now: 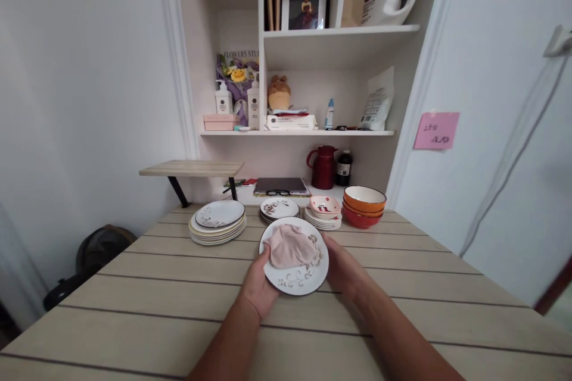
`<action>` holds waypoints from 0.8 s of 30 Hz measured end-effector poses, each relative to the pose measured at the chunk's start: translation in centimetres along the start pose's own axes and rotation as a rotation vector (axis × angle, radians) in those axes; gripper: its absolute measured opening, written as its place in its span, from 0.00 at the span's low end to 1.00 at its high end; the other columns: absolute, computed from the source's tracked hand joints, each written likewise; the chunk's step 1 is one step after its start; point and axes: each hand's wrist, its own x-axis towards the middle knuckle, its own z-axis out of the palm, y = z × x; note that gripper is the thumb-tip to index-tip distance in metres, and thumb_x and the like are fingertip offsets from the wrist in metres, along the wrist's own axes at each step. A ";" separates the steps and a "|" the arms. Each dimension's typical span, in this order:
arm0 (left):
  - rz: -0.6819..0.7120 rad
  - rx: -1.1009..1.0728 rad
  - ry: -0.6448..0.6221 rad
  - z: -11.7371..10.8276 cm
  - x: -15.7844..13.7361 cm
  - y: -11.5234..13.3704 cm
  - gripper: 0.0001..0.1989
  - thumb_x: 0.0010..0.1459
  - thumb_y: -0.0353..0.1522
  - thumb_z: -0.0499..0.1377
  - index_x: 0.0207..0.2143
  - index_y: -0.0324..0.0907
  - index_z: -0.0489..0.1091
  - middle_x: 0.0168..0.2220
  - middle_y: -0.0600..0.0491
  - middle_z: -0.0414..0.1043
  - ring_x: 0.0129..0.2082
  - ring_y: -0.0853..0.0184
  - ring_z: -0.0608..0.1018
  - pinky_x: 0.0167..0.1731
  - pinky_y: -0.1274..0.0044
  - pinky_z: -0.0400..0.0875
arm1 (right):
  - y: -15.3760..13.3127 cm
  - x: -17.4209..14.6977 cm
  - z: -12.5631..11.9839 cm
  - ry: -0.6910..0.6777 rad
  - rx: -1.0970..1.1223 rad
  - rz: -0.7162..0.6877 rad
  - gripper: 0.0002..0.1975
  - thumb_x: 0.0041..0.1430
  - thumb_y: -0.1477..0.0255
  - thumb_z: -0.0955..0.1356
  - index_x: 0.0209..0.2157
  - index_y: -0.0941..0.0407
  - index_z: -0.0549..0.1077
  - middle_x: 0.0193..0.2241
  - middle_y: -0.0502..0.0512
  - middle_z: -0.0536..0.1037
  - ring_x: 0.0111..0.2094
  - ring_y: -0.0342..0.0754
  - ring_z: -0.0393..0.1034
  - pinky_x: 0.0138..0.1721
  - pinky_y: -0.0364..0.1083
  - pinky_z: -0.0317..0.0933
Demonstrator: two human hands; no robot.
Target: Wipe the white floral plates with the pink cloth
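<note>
A white plate (297, 281) with a brown floral pattern is held up over the table, tilted toward me. On its face lies a crumpled pink cloth (292, 247). My left hand (260, 283) grips the plate's left edge, its thumb on the rim and against the cloth. At the opposite edge, my right hand (343, 265) is closed on the plate, with most of its fingers hidden behind it. Just beyond the held plate stands a short stack of similar floral plates (279, 208).
A stack of larger plates (217, 223) sits left. Small plates under a pink bowl (325, 206) and orange and red bowls (364, 205) stand right. Behind are a laptop (281, 185), glasses and a red jug (323, 168). A raised wooden shelf (192, 168) overhangs the table's (179, 309) back left.
</note>
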 end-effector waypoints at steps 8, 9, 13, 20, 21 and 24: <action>0.005 0.050 0.099 -0.8 0.0 0.5 0.24 0.60 0.39 0.55 0.55 0.37 0.67 0.49 0.42 0.76 0.53 0.56 0.74 0.58 0.64 0.62 | 1.1 -1.6 3.5 -0.215 0.324 0.195 0.33 0.57 0.45 0.58 0.52 0.55 0.70 0.47 0.60 0.79 0.50 0.57 0.70 0.53 0.58 0.58; 0.003 0.058 0.121 -0.9 0.1 0.5 0.23 0.61 0.39 0.55 0.55 0.36 0.68 0.49 0.41 0.76 0.52 0.56 0.75 0.57 0.65 0.62 | 1.3 -1.6 3.7 -0.221 0.340 0.184 0.35 0.57 0.44 0.57 0.52 0.55 0.70 0.47 0.61 0.78 0.51 0.57 0.70 0.53 0.58 0.58; -0.026 0.102 0.211 -1.0 0.3 0.7 0.23 0.60 0.38 0.55 0.55 0.34 0.67 0.47 0.40 0.77 0.51 0.56 0.76 0.55 0.65 0.65 | 2.1 -1.5 4.4 -0.155 0.388 0.175 0.30 0.59 0.49 0.59 0.50 0.57 0.71 0.46 0.61 0.79 0.50 0.55 0.71 0.54 0.57 0.58; 0.009 0.355 0.324 0.8 -0.7 0.4 0.23 0.58 0.40 0.58 0.52 0.37 0.67 0.46 0.41 0.77 0.47 0.55 0.78 0.48 0.66 0.71 | 3.0 -2.4 5.2 0.025 0.567 0.200 0.26 0.63 0.55 0.58 0.50 0.60 0.72 0.44 0.61 0.80 0.48 0.53 0.73 0.54 0.55 0.60; 0.048 0.438 0.340 0.8 -0.7 0.3 0.23 0.58 0.40 0.58 0.54 0.39 0.66 0.47 0.42 0.76 0.47 0.56 0.77 0.48 0.66 0.70 | 2.9 -2.6 5.2 0.052 0.578 0.192 0.26 0.64 0.55 0.58 0.50 0.59 0.72 0.44 0.61 0.80 0.48 0.53 0.73 0.54 0.55 0.60; 0.315 0.813 0.459 0.2 -0.5 0.3 0.28 0.58 0.38 0.58 0.60 0.46 0.57 0.54 0.44 0.70 0.52 0.58 0.74 0.51 0.64 0.68 | 2.6 -2.8 5.0 0.088 0.590 0.164 0.25 0.64 0.56 0.57 0.50 0.60 0.71 0.44 0.62 0.80 0.48 0.54 0.73 0.54 0.56 0.61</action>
